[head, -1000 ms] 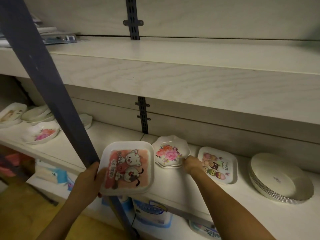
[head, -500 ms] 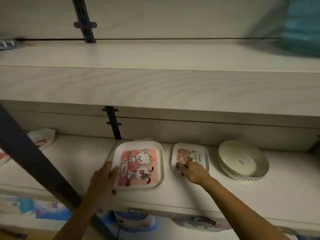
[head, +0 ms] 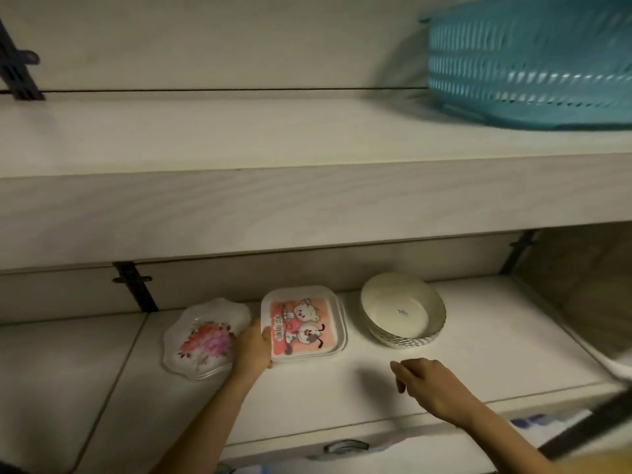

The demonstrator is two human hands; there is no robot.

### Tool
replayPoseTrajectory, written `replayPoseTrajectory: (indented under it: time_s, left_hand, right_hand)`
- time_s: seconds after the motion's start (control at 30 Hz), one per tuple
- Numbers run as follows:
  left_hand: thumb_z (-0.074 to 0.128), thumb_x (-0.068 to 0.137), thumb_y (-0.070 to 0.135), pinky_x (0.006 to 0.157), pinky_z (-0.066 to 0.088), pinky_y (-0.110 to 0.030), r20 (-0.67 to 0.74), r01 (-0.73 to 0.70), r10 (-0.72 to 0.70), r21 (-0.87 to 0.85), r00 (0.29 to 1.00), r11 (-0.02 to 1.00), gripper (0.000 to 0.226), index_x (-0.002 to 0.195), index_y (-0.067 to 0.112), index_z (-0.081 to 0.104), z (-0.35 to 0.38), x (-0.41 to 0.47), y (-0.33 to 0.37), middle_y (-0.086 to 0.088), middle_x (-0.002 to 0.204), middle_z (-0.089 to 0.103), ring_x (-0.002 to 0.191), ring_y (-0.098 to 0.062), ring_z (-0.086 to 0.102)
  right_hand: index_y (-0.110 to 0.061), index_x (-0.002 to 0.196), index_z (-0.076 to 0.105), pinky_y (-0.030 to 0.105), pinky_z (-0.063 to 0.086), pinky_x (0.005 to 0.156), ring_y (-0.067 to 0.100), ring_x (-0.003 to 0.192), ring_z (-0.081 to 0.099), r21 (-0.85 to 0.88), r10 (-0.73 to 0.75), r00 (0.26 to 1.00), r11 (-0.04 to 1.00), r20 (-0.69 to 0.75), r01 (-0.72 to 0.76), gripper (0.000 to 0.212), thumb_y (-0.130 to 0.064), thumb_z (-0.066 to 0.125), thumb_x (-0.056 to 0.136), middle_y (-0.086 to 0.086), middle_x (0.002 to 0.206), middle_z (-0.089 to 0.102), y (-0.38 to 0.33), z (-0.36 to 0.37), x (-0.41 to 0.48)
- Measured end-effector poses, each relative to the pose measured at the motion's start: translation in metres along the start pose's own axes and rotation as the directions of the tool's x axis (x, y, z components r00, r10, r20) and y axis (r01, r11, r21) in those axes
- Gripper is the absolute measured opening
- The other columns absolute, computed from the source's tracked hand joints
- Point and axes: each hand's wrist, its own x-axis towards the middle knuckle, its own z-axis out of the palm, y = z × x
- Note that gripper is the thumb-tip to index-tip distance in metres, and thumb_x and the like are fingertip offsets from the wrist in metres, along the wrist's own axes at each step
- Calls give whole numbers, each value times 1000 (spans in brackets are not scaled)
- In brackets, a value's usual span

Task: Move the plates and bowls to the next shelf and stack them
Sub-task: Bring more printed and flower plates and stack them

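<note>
**shelfwatcher:** Left hand (head: pixel 253 347) is gripping the near-left corner of the square cartoon plate (head: pixel 302 325), thumb over the rim. That plate sits on top of at least one more square plate, whose edges peek out on the right side, so I'd say it's being set onto that stack and squared up.

**dishguy:** Makes sense, holding the corner lets you nudge it into line. What about the other hand?

**shelfwatcher:** Right hand (head: pixel 432 384) is empty, fingers loosely spread, hovering over bare shelf (head: pixel 478 364) in front of the stack of round cream bowls (head: pixel 403 311). It isn't touching anything. My guess is it's free for whatever gets grabbed next.

**dishguy:** And the flowery one?

**shelfwatcher:** Scalloped floral plate (head: pixel 207 338) lies just left of the square stack, right beside the left hand. Looks like a couple of them nested, but it's blurry. So like goes with like: three piles in a row on the lower shelf. Up top there's a teal plastic basket (head: pixel 533 63) on the upper shelf, not involved.
</note>
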Motion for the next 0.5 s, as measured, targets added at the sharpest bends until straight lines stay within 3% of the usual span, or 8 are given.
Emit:
replayPoseTrajectory:
  time_s: [0.17, 0.3, 0.5]
  left_hand:
    - [37, 97, 17, 67, 58, -42, -30, 14, -12, 85, 999, 996, 31, 120, 0, 51, 14, 14, 8, -24, 114, 63, 90, -40, 67]
    - [38, 97, 17, 75, 57, -41, -14, -10, 12, 127, 1000, 992, 30, 116, 1, 55, 18, 20, 13, -22, 112, 63, 95, -38, 65]
    - [36, 98, 17, 79, 48, -32, -28, -5, 13, 265, 1000, 964, 31, 116, 2, 56, 19, 26, 19, -18, 117, 62, 104, -31, 61]
  right_hand:
    - [-28, 56, 52, 23, 38, 63, 4, 54, 45, 10, 5, 1000, 1000, -25, -5, 46, -41, 35, 97, -11, 62, 52, 7, -7, -5]
    - [-27, 56, 51, 18, 35, 57, 3, 50, 42, 38, -3, 1000, 999, -24, 4, 46, -41, 36, 97, -10, 59, 50, 10, -12, -6]
    - [-28, 54, 51, 24, 39, 63, 5, 52, 45, 40, 14, 1000, 999, -24, -13, 47, -44, 36, 96, -8, 60, 53, 15, -13, -2]
